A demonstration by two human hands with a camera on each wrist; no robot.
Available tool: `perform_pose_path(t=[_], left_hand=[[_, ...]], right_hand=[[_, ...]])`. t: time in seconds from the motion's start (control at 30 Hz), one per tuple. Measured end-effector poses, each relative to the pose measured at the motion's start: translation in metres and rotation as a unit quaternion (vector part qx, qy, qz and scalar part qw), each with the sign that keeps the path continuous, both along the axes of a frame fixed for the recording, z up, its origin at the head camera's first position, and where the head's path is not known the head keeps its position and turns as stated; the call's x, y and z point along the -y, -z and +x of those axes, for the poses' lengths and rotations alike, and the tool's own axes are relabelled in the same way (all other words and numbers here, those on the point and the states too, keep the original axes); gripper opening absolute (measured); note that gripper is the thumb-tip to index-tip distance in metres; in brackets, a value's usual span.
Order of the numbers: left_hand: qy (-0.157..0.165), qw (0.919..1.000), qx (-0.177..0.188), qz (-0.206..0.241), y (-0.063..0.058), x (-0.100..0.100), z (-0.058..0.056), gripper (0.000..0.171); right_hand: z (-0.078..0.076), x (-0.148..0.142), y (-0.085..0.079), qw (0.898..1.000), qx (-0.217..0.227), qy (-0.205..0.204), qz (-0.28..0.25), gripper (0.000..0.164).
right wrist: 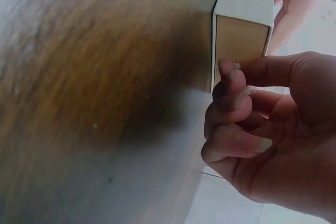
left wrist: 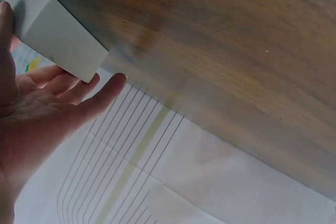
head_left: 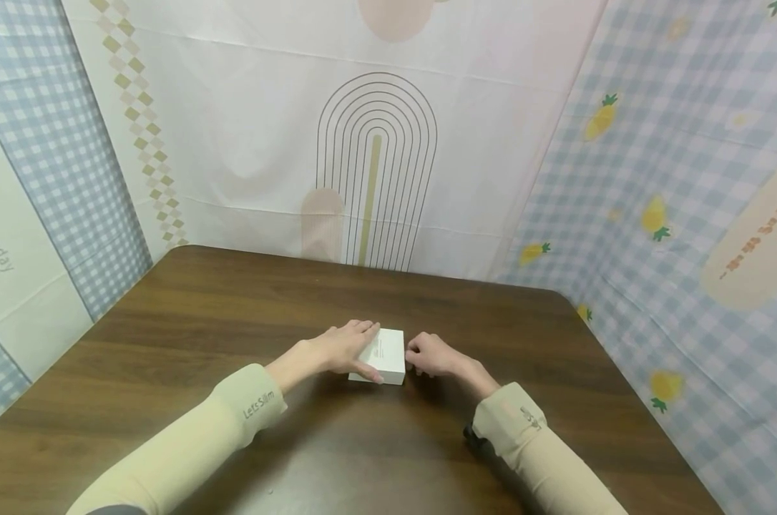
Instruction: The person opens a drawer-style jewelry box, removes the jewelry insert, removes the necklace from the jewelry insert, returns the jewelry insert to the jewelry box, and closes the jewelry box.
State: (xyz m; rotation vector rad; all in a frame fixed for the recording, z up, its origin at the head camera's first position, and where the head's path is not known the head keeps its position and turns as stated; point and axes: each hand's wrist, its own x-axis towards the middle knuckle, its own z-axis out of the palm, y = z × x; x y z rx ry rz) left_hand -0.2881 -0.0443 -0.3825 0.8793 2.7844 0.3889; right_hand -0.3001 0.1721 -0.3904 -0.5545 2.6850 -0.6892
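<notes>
A small white box (head_left: 390,350) with faint print on its lid lies on the table. My left hand (head_left: 346,348) spans it from the left, thumb at the near edge and fingers toward the far edge. In the left wrist view, the box's plain white side (left wrist: 65,38) shows between thumb and fingers. At the box's right end, my right hand (head_left: 435,355) has its fingers curled. The right wrist view shows a tan drawer end (right wrist: 239,38) inside the white sleeve. There thumb and forefinger pinch a small pull at the drawer end, mostly hidden by the fingertips.
The box stands on a dark brown wooden table (head_left: 247,300). Behind it hangs a pale printed cloth (head_left: 247,143), with blue checked cloth (head_left: 620,214) on the right side. A dark band (head_left: 472,436) shows at the right sleeve.
</notes>
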Motion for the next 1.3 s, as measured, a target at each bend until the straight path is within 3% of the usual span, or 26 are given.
perform_pose_path(t=[1.3], left_hand=[[-0.004,1.0000,-0.001,-0.007,-0.003,-0.004,0.002,0.100]], right_hand=[[0.000,-0.011,0.001,1.000,-0.008,0.019,0.010,0.025]])
